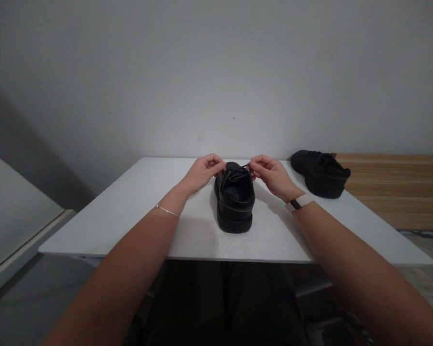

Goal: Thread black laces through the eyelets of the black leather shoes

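Observation:
A black lace-up shoe [235,211] stands upright on the white table, its heel towards me and its toe towards the wall. At the shoe's left side my left hand [206,169] is closed in a pinch on the shoelace. My right hand [269,174], at the right side, pinches the other part of the dark shoelace [243,166], which stretches across above the tongue. The exact hold of the left fingertips is small and dark. Laces lie over the shoe's opening.
A second black shoe [323,173] rests at the table's far right, by a wood-grain board [393,190]. The white table [130,216] meets a plain wall [216,77] at the back. A white panel [14,216] is on the left.

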Action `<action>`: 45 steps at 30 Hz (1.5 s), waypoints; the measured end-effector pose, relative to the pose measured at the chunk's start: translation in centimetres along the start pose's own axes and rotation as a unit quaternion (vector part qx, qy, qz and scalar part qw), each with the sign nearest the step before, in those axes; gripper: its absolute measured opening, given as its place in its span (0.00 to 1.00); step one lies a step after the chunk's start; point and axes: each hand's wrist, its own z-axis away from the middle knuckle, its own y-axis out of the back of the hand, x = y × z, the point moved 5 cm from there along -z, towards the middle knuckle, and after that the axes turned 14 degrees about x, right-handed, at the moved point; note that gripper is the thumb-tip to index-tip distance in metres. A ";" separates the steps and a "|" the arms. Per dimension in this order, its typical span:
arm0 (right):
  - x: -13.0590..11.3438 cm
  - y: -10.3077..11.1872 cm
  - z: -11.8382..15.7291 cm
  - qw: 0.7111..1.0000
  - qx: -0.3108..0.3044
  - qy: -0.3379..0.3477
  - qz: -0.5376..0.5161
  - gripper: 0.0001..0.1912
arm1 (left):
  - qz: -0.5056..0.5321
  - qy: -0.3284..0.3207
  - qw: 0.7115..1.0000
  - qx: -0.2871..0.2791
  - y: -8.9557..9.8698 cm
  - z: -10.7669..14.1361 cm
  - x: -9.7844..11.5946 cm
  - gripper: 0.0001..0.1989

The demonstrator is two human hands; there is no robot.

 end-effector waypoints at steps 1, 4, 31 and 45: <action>0.1 0.1 -0.1 1.000 0.006 0.004 0.000 0.14 | 0.000 -0.005 1.000 0.006 -0.1 0.0 0.1 0.11; 0.2 0.2 -0.3 1.000 0.016 -0.006 -0.017 0.16 | 0.014 -0.012 1.000 0.011 -0.2 0.0 0.1 0.11; -1.5 -0.1 0.6 0.995 0.019 -0.065 -0.078 0.15 | 0.212 0.099 0.972 -0.001 0.5 0.1 0.4 0.13; 0.4 0.0 0.3 0.996 -0.026 -0.071 0.053 0.15 | 0.014 0.071 0.996 -0.058 0.0 0.3 -1.0 0.13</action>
